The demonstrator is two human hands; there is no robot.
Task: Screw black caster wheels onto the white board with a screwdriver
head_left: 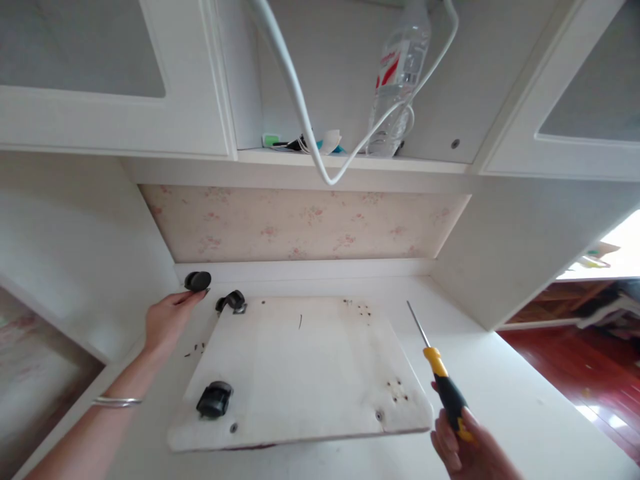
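A loose caster (197, 281) is pinched in the fingers of the left hand (167, 320), just left of the board's far left corner. A screwdriver (450, 400) is gripped by its handle in the right hand (475, 457); its long axis is angled forward and leftward, with the tip pointed away from the body, beside the board's right edge. The board (310, 367) is laid flat on the surface (525, 413), long axis left to right, between both hands. Two mounted casters (215, 399) are located along its left side, nearer the left hand; screw holes (397, 390) are exposed at the right corners. Open room is provided rightward; the far side is bounded by the wall (310, 227).
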